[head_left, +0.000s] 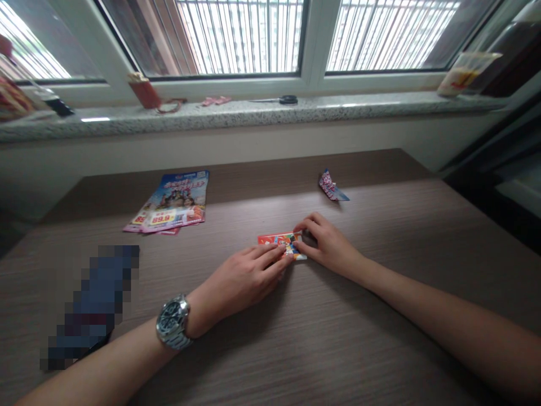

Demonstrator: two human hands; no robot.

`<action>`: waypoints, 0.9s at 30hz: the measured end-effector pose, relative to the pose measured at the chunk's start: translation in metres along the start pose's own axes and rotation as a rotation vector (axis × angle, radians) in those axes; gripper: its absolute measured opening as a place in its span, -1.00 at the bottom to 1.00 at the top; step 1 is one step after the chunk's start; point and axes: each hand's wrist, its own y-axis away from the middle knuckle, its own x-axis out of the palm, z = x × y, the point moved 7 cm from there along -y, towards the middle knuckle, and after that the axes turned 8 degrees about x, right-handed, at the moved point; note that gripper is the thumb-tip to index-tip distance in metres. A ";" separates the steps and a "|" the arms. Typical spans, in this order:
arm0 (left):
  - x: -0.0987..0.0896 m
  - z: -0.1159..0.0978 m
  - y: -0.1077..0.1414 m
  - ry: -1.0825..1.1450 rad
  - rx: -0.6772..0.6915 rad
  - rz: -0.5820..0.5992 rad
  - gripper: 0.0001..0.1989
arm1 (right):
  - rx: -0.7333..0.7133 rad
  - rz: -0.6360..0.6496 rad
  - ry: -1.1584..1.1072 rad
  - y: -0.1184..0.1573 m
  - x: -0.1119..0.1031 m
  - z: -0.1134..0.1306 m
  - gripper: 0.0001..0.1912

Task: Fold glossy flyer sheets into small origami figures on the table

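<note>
A small folded paper flyer [270, 239], red and white with a colourful print, lies flat on the table. My left hand [256, 270], a metal watch on its wrist, rests over the flyer's lower left part with fingers stretched out and pressing on it. At the flyer's right edge, the thumb and fingertips of my right hand [316, 239] hold the paper. Just beyond the right hand sits a folded paper boat [332, 188] with a blue and pink print.
Several printed flyers [177, 203] are stacked at the back left of the wooden table [253, 186]. A dark, pixelated object [95, 304] lies by my left forearm. On the stone windowsill [236, 117] are scissors [287, 100], a red case [144, 93] and a plastic cup [462, 73].
</note>
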 end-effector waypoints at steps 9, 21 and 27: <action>0.003 -0.005 -0.003 0.044 -0.092 0.044 -0.55 | 0.031 0.000 -0.012 -0.002 0.001 -0.003 -0.86; 0.006 -0.003 -0.002 0.045 -0.122 0.072 -0.54 | 0.032 -0.010 0.011 -0.004 0.002 -0.005 -0.88; 0.007 -0.002 -0.001 0.055 -0.129 0.071 -0.54 | 0.035 -0.014 0.005 -0.003 0.003 -0.005 -0.88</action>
